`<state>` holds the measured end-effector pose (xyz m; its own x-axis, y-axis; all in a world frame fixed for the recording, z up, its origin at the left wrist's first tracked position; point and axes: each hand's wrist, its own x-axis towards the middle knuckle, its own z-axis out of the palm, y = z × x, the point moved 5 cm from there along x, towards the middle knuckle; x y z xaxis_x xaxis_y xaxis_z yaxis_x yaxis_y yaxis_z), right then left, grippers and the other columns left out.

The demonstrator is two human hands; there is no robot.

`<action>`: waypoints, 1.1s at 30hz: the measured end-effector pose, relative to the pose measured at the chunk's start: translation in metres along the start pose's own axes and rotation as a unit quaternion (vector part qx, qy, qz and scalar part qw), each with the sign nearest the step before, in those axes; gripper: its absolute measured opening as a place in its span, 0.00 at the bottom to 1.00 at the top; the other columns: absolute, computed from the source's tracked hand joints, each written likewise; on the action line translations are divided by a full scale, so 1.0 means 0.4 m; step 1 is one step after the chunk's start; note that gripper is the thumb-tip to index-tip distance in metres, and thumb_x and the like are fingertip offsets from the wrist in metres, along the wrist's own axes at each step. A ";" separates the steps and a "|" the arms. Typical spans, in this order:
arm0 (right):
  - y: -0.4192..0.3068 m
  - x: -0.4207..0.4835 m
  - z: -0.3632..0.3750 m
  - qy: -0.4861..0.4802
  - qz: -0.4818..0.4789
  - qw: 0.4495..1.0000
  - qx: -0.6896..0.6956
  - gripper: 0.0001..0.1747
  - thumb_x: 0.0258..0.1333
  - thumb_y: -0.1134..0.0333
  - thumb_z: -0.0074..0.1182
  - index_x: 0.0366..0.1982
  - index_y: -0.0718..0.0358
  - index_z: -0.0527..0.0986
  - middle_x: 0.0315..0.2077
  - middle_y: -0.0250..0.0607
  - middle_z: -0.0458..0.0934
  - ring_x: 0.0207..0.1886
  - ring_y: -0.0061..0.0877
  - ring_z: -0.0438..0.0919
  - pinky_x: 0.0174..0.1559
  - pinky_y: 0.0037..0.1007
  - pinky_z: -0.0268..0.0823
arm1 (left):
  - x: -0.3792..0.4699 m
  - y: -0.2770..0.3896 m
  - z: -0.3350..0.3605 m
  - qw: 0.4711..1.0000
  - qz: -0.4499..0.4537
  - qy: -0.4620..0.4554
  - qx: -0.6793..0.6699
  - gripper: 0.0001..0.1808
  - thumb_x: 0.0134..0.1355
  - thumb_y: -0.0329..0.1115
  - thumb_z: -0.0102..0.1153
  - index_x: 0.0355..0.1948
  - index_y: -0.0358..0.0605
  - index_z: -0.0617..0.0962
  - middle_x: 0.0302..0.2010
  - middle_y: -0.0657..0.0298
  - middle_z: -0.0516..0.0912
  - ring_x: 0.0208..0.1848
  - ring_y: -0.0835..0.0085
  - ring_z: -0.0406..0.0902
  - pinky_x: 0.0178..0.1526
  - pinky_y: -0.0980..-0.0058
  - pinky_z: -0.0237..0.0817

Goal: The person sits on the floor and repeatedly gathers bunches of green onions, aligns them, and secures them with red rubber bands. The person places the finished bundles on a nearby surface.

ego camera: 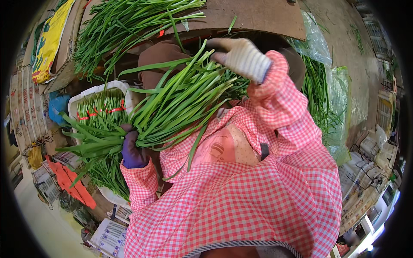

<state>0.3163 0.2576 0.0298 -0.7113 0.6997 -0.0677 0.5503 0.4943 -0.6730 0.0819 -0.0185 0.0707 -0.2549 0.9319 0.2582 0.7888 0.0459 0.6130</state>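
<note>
My left hand, in a purple glove, is closed around a bunch of long flat green leaves, likely garlic chives. The pale cut ends fan out up and to the right, across my lap. Just beyond those ends is my right hand, in a whitish knitted glove with dark fingertips. Its fingers are apart and slightly blurred; whether they touch a stalk I cannot tell. Beside my left hand stands a white plastic basket with bundles of the greens tied with red bands.
A loose heap of the same greens lies on a brown board ahead of me. More greens lie in a clear plastic bag at the right. A yellow printed sack covers cardboard at the upper left. Crates stand around.
</note>
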 end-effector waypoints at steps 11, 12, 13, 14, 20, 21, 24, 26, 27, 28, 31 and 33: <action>0.042 0.024 0.188 -0.121 0.122 0.981 0.089 0.37 0.45 0.52 0.57 0.57 0.60 0.64 0.35 0.56 0.78 0.39 0.42 0.78 0.43 0.34 0.70 | -0.021 -0.026 0.026 0.997 -0.046 0.006 -0.061 0.10 0.51 0.29 0.58 0.35 0.37 0.78 0.43 0.53 0.74 0.47 0.61 0.69 0.54 0.65 0.56; 0.042 0.012 0.195 -0.110 0.126 0.979 0.117 0.38 0.44 0.53 0.57 0.57 0.60 0.63 0.35 0.55 0.78 0.39 0.40 0.78 0.43 0.32 0.70 | -0.023 -0.026 0.027 0.997 -0.049 0.005 -0.056 0.10 0.51 0.29 0.58 0.35 0.38 0.78 0.43 0.53 0.74 0.47 0.61 0.69 0.53 0.64 0.56; 0.039 0.007 0.197 -0.099 0.130 0.976 0.144 0.38 0.44 0.54 0.58 0.58 0.60 0.63 0.35 0.54 0.78 0.38 0.39 0.79 0.43 0.31 0.70 | -0.027 -0.034 0.030 0.997 -0.048 -0.004 -0.059 0.10 0.51 0.30 0.59 0.35 0.38 0.78 0.43 0.53 0.74 0.47 0.61 0.69 0.53 0.64 0.56; 0.041 0.006 0.195 -0.132 0.143 0.966 0.170 0.38 0.43 0.55 0.59 0.58 0.60 0.63 0.35 0.52 0.79 0.38 0.37 0.79 0.43 0.31 0.70 | -0.036 -0.052 0.034 0.997 -0.046 -0.012 -0.062 0.10 0.52 0.31 0.59 0.35 0.39 0.78 0.42 0.53 0.74 0.46 0.61 0.69 0.53 0.64 0.56; 0.026 0.098 0.207 0.001 0.055 0.990 0.128 0.40 0.42 0.63 0.62 0.58 0.63 0.62 0.36 0.47 0.80 0.39 0.28 0.78 0.45 0.26 0.68 | -0.045 -0.074 0.046 0.994 -0.063 -0.003 -0.091 0.09 0.59 0.33 0.52 0.38 0.39 0.76 0.44 0.52 0.76 0.51 0.64 0.69 0.59 0.64 0.52; 0.016 0.099 0.203 0.016 0.035 0.982 0.186 0.40 0.41 0.64 0.63 0.58 0.63 0.62 0.37 0.47 0.80 0.39 0.27 0.78 0.45 0.26 0.68 | -0.047 -0.074 0.050 0.992 -0.074 0.012 -0.098 0.09 0.60 0.33 0.52 0.38 0.39 0.76 0.43 0.53 0.77 0.51 0.64 0.69 0.59 0.64 0.52; 0.021 0.089 0.219 -0.050 0.128 0.965 0.223 0.37 0.41 0.64 0.63 0.57 0.61 0.65 0.39 0.45 0.80 0.40 0.25 0.77 0.46 0.26 0.67 | -0.048 -0.080 0.058 0.988 -0.097 0.017 -0.116 0.09 0.60 0.34 0.52 0.36 0.39 0.75 0.39 0.54 0.79 0.48 0.66 0.70 0.60 0.63 0.50; 0.038 0.070 0.216 -0.022 0.160 0.948 0.274 0.35 0.41 0.66 0.63 0.56 0.60 0.67 0.36 0.44 0.80 0.38 0.24 0.78 0.44 0.25 0.69 | -0.043 -0.076 0.069 0.974 -0.141 0.010 -0.179 0.10 0.60 0.35 0.52 0.35 0.38 0.75 0.38 0.55 0.80 0.45 0.67 0.71 0.61 0.61 0.48; 0.045 0.060 0.206 -0.014 0.184 0.942 0.282 0.35 0.41 0.67 0.62 0.56 0.60 0.67 0.35 0.44 0.80 0.37 0.23 0.78 0.43 0.24 0.69 | -0.038 -0.066 0.073 0.967 -0.155 0.013 -0.199 0.09 0.60 0.35 0.52 0.35 0.38 0.75 0.38 0.55 0.80 0.45 0.67 0.71 0.62 0.61 0.47; 0.056 0.051 0.208 -0.007 0.198 0.933 0.301 0.34 0.41 0.68 0.62 0.55 0.60 0.68 0.35 0.43 0.81 0.37 0.23 0.78 0.42 0.24 0.69 | -0.034 -0.056 0.077 0.961 -0.169 0.016 -0.220 0.09 0.60 0.34 0.52 0.35 0.38 0.75 0.37 0.55 0.80 0.44 0.68 0.71 0.62 0.61 0.46; 0.085 0.032 0.200 0.022 0.230 0.905 0.356 0.32 0.40 0.71 0.61 0.53 0.60 0.70 0.34 0.39 0.81 0.35 0.19 0.78 0.41 0.22 0.70 | -0.026 -0.054 0.071 0.978 -0.134 -0.004 -0.157 0.09 0.60 0.34 0.52 0.35 0.38 0.75 0.37 0.56 0.80 0.45 0.68 0.71 0.64 0.62 0.44; 0.094 0.022 0.190 0.045 0.238 0.887 0.393 0.31 0.38 0.73 0.63 0.51 0.58 0.73 0.32 0.36 0.81 0.33 0.16 0.77 0.38 0.20 0.70 | -0.025 -0.055 0.074 0.988 -0.098 0.002 -0.121 0.06 0.58 0.31 0.53 0.34 0.38 0.75 0.37 0.56 0.79 0.43 0.68 0.73 0.59 0.64 0.50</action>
<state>0.2973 0.2431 -0.0520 -0.4224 0.7884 -0.4472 0.2786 -0.3566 -0.8918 0.0837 -0.0180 0.0327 -0.3920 0.9122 0.1196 0.5675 0.1375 0.8118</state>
